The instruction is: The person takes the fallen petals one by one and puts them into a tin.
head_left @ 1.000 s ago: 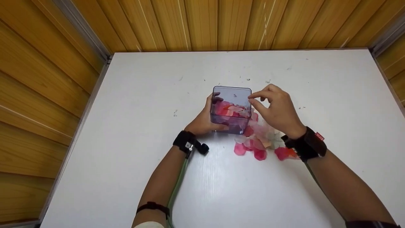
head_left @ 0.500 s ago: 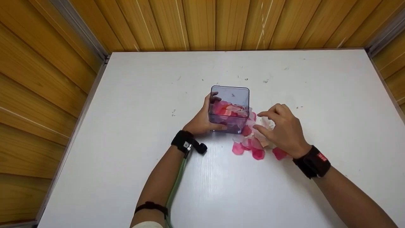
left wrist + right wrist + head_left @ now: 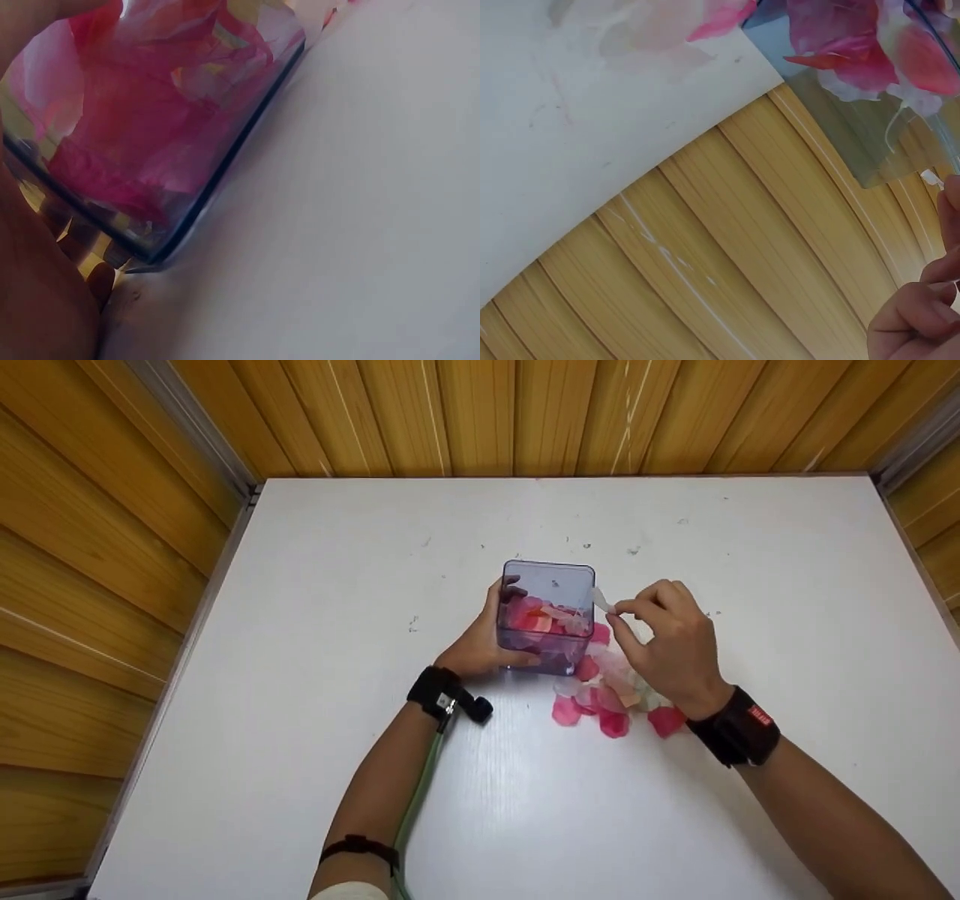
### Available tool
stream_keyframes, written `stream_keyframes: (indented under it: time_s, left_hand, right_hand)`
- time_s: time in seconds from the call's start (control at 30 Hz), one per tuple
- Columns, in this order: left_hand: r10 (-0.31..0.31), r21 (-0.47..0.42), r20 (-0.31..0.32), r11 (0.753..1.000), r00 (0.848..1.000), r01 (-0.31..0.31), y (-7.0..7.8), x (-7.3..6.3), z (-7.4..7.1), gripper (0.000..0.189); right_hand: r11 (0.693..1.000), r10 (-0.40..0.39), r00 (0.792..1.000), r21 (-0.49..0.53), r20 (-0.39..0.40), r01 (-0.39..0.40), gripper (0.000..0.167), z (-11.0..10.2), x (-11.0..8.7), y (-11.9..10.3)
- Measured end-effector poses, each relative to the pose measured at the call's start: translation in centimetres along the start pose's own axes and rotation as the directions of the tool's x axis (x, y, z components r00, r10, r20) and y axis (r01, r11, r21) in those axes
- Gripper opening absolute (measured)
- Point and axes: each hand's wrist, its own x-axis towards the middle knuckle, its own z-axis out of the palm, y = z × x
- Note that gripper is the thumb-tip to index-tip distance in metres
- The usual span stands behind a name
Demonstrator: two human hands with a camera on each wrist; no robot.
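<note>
A see-through bluish box (image 3: pixel 546 649) with a square open mouth stands tilted near the middle of the table, pink, red and pale petals (image 3: pixel 540 619) inside. My left hand (image 3: pixel 480 649) grips it from the left, thumb across the near side and fingers behind the far left side. Just right of the box's rim, my right hand (image 3: pixel 670 649) pinches a whitish petal (image 3: pixel 601 601) between thumb and forefinger. In the left wrist view, petals (image 3: pixel 127 120) press against the clear wall. The right wrist view shows the box (image 3: pixel 840 127) and the curled fingers (image 3: pixel 915 319) at the right edge.
Loose pink, red and pale petals (image 3: pixel 615 724) lie spread on the white table (image 3: pixel 337 622) right of the box, partly under my right hand. Yellow wooden panels (image 3: pixel 480 420) wall the table at the back and left. A green cable (image 3: pixel 420 802) runs along my left forearm.
My right hand moved from the box's rim down to the loose petals, then back up toward the rim with a whitish petal pinched. My left hand keeps its grip on the box.
</note>
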Motion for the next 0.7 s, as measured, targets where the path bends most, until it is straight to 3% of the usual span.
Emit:
stream_keyframes:
  time_s: [0.2, 0.4, 0.57, 0.7]
  left_hand:
    - [0.002, -0.013, 0.005, 1.000, 1.000, -0.002, 0.0, 0.1, -0.1, 0.122]
    - [0.012, -0.016, 0.012, 1.000, 1.000, -0.012, -0.3, 0.2, 0.1, 0.121]
    - [0.003, -0.005, 0.011, 1.000, 1.000, -0.003, -0.2, 0.1, 0.1, 0.121]
    - [-0.005, -0.004, -0.002, 1.000, 1.000, 0.005, -0.1, 0.0, 0.0, 0.122]
  right_hand:
    - [0.998, -0.045, 0.999, 0.043, -0.014, 0.045, 0.013, 1.2, 1.8, -1.5]
    - [0.995, -0.018, 0.998, 0.094, 0.058, 0.013, 0.013, 2.2, 2.9, -2.4]
    - [0.995, 0.015, 0.998, 0.099, 0.056, -0.020, 0.012, 1.5, 3.0, -2.0]
    - [0.998, 0.049, 0.998, 0.049, 0.040, -0.051, 0.012, 0.0, 2.4, -0.4]
